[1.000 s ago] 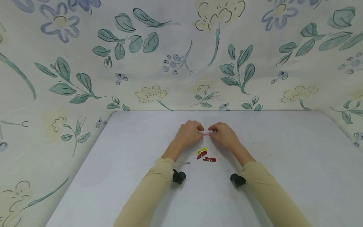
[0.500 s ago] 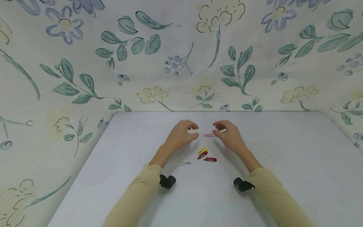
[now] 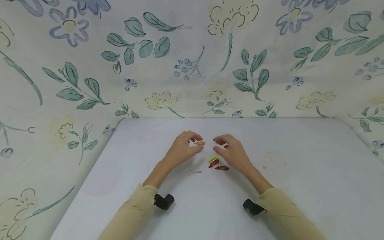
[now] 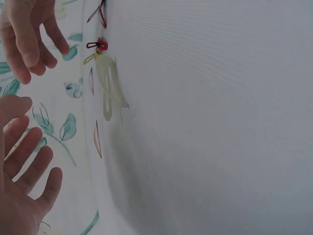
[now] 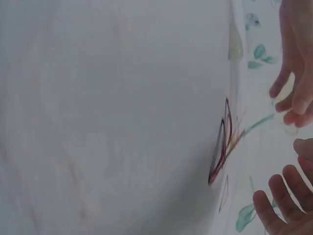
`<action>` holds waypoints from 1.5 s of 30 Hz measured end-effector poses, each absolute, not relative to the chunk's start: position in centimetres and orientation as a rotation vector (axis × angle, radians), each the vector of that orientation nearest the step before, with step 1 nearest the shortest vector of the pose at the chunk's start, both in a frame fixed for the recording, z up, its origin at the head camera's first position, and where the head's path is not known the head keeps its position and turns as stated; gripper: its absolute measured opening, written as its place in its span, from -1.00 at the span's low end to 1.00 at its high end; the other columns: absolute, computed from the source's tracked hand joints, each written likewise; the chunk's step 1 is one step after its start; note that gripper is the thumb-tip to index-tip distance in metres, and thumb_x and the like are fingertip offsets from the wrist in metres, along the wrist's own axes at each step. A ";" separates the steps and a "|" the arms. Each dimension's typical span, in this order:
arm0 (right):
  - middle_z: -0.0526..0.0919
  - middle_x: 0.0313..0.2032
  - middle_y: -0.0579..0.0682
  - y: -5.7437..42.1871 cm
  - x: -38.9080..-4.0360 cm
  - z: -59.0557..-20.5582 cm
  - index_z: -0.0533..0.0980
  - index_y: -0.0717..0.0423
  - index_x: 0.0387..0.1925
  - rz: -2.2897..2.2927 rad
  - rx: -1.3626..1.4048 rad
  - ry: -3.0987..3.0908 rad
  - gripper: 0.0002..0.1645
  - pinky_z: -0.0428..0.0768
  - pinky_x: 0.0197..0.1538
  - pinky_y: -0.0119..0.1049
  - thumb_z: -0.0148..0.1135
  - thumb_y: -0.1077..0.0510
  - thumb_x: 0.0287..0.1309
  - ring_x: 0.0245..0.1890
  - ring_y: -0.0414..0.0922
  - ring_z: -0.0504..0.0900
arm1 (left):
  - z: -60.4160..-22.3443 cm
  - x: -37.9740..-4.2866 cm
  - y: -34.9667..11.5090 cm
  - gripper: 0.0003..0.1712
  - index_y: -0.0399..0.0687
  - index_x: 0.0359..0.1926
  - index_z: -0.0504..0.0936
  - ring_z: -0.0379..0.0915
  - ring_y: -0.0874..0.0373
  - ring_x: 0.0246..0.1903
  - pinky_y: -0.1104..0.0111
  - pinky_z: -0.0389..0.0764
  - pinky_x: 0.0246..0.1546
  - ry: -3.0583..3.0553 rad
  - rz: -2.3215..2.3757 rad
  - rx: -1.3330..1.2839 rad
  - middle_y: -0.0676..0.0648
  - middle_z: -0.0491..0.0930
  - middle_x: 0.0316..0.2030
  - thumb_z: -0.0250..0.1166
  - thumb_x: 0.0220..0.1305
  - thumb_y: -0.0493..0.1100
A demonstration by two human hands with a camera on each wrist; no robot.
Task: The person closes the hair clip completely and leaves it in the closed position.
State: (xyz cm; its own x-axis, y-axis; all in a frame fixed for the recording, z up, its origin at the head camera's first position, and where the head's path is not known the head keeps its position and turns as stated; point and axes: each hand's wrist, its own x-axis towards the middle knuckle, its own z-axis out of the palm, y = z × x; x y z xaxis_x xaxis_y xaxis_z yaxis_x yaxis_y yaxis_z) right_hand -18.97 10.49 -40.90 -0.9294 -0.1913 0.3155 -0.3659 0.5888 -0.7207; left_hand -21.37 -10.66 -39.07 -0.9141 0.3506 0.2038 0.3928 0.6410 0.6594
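My left hand [image 3: 181, 148] hovers with thumb and fingers spread around an orange hair clip [image 3: 199, 143], apparently without touching it. Across from it, my right hand [image 3: 234, 151] is held half-curled with a gap between thumb and fingers. A pink hair clip [image 4: 91, 81] lies on the table, mostly hidden by the right hand in the head view. Nearer to me are a yellow hair clip [image 3: 214, 159], a red one [image 3: 213, 163] next to it and another red one [image 3: 222, 168]. In the left wrist view both hands appear apart, holding nothing.
A beige hair clip [image 4: 110, 81] lies on the white table [image 3: 300, 173], left of the red clips. Floral cloth [image 3: 192, 60] rises behind the table's back edge. Black wrist cameras [image 3: 164, 202] sit at both sleeves.
Both hands have let go of the pink clip and drawn apart. My left hand has shifted left and toward me, with the orange clip now visible between its fingers. The loose clips have stayed put.
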 end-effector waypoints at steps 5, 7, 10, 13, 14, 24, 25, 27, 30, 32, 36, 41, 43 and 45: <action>0.65 -0.08 0.06 9.5 -17.8 -40.8 0.59 0.16 -0.01 1.256 0.508 -2.621 -0.67 0.61 0.06 -0.06 0.36 0.23 0.18 -0.04 -0.02 0.60 | -39.1 -20.7 -11.6 -0.67 -0.09 -0.03 0.66 0.46 -0.01 -0.03 0.13 0.51 0.04 -2.755 -1.208 -0.656 -0.11 0.64 -0.07 0.37 0.21 -0.10; 0.65 -0.10 0.05 9.0 -17.3 -40.9 0.60 0.15 -0.02 1.251 0.523 -2.645 -0.68 0.60 0.07 -0.06 0.36 0.23 0.17 -0.05 -0.02 0.60 | -39.1 -20.3 -11.9 -0.68 -0.10 -0.04 0.66 0.46 -0.01 -0.04 0.12 0.51 0.04 -2.751 -1.229 -0.667 -0.11 0.64 -0.08 0.38 0.19 -0.10; 0.65 -0.11 0.06 8.4 -16.7 -41.0 0.61 0.14 -0.03 1.241 0.550 -2.683 -0.68 0.61 0.06 -0.09 0.37 0.24 0.15 -0.05 -0.02 0.62 | -39.2 -19.5 -12.2 -0.68 -0.08 -0.04 0.66 0.48 0.00 -0.04 0.12 0.52 0.05 -2.773 -1.232 -0.667 -0.10 0.64 -0.07 0.38 0.19 -0.10; 0.65 -0.10 0.05 7.9 -16.3 -41.2 0.62 0.13 -0.03 1.240 0.564 -2.722 -0.68 0.63 0.03 -0.14 0.38 0.24 0.15 -0.06 -0.03 0.64 | -39.6 -18.9 -12.6 -0.67 -0.08 -0.03 0.65 0.48 0.01 -0.03 0.11 0.51 0.06 -2.800 -1.238 -0.672 -0.08 0.64 -0.07 0.38 0.19 -0.10; 0.65 -0.10 0.04 7.8 -16.2 -41.2 0.62 0.13 -0.03 1.240 0.575 -2.729 -0.68 0.64 0.01 -0.16 0.38 0.25 0.14 -0.07 -0.04 0.65 | -39.8 -18.7 -12.7 -0.67 -0.08 -0.03 0.65 0.48 0.01 -0.03 0.11 0.51 0.06 -2.804 -1.245 -0.677 -0.08 0.65 -0.08 0.37 0.18 -0.11; 0.66 -0.14 -0.05 6.9 -15.7 -41.4 0.65 0.08 -0.06 1.106 0.674 -2.804 -0.70 0.61 -0.09 -0.25 0.38 0.26 0.13 -0.19 -0.15 0.59 | -41.2 -17.2 -14.1 -0.67 -0.10 -0.05 0.66 0.46 0.04 -0.05 0.13 0.52 0.02 -2.878 -1.236 -0.690 -0.02 0.64 -0.13 0.41 0.13 -0.18; 0.66 -0.15 -0.06 6.8 -15.6 -41.4 0.65 0.08 -0.07 1.089 0.685 -2.809 -0.71 0.61 -0.09 -0.25 0.38 0.26 0.13 -0.20 -0.16 0.59 | -41.3 -17.1 -14.2 -0.67 -0.10 -0.05 0.67 0.45 0.05 -0.05 0.13 0.52 0.02 -2.890 -1.231 -0.687 -0.01 0.63 -0.13 0.42 0.13 -0.18; 0.67 -0.17 -0.07 6.7 -15.6 -41.6 0.66 0.07 -0.09 1.039 0.712 -2.814 -0.72 0.60 -0.07 -0.24 0.38 0.27 0.12 -0.18 -0.15 0.60 | -41.4 -16.9 -14.3 -0.67 -0.08 -0.06 0.67 0.45 0.07 -0.04 0.15 0.50 0.03 -2.911 -1.217 -0.685 0.02 0.63 -0.13 0.42 0.12 -0.18; 0.66 -0.20 -0.09 6.7 -15.6 -41.9 0.66 0.06 -0.11 0.960 0.754 -2.812 -0.73 0.60 -0.06 -0.21 0.38 0.28 0.11 -0.15 -0.13 0.62 | -41.6 -16.7 -14.3 -0.69 -0.05 -0.09 0.68 0.44 0.09 -0.01 0.15 0.48 0.06 -2.926 -1.195 -0.689 0.05 0.62 -0.14 0.44 0.10 -0.19; 0.66 -0.22 -0.09 6.7 -15.6 -42.1 0.67 0.06 -0.12 0.914 0.783 -2.809 -0.74 0.60 -0.05 -0.20 0.38 0.28 0.11 -0.14 -0.12 0.63 | -41.8 -16.6 -14.3 -0.70 -0.05 -0.10 0.69 0.43 0.08 0.00 0.14 0.47 0.07 -2.921 -1.175 -0.709 0.05 0.62 -0.15 0.44 0.08 -0.21; 0.67 -0.23 -0.09 6.5 -15.6 -42.3 0.68 0.07 -0.14 0.814 0.846 -2.794 -0.74 0.59 -0.04 -0.19 0.39 0.28 0.08 -0.15 -0.11 0.63 | -42.0 -16.5 -14.4 -0.72 -0.05 -0.14 0.69 0.41 0.08 0.00 0.14 0.47 0.07 -2.923 -1.119 -0.733 0.06 0.62 -0.17 0.45 0.06 -0.21; 0.68 -0.27 -0.09 6.3 -15.7 -42.4 0.70 0.05 -0.18 0.678 0.928 -2.775 -0.76 0.56 -0.01 -0.14 0.39 0.27 0.05 -0.18 -0.10 0.62 | -42.1 -16.7 -14.3 -0.77 0.01 -0.21 0.70 0.37 0.10 -0.02 0.15 0.46 0.07 -2.942 -1.028 -0.756 0.08 0.59 -0.17 0.45 0.05 -0.18; 0.68 -0.27 -0.10 6.2 -15.6 -42.5 0.71 0.03 -0.19 0.630 0.935 -2.783 -0.77 0.54 0.05 -0.10 0.38 0.26 0.06 -0.17 -0.09 0.61 | -42.2 -16.7 -14.2 -0.79 0.01 -0.24 0.70 0.37 0.09 -0.03 0.14 0.46 0.06 -2.936 -1.005 -0.772 0.07 0.59 -0.18 0.45 0.04 -0.19; 0.67 -0.27 -0.10 6.2 -15.6 -42.4 0.71 0.01 -0.19 0.584 0.932 -2.791 -0.78 0.50 0.14 -0.04 0.37 0.25 0.07 -0.15 -0.08 0.60 | -42.1 -16.6 -14.1 -0.82 0.02 -0.28 0.69 0.37 0.08 -0.03 0.14 0.46 0.05 -2.932 -0.999 -0.775 0.07 0.58 -0.18 0.45 0.03 -0.20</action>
State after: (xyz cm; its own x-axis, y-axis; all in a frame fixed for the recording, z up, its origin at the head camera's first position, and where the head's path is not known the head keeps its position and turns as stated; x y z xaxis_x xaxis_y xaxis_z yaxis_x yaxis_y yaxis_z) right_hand -15.57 6.17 -42.43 -0.7979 -0.5478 0.2516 -0.6028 0.7326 -0.3163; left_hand -16.64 -14.12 -42.14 -0.8808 0.4618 0.1043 0.4294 0.6868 0.5865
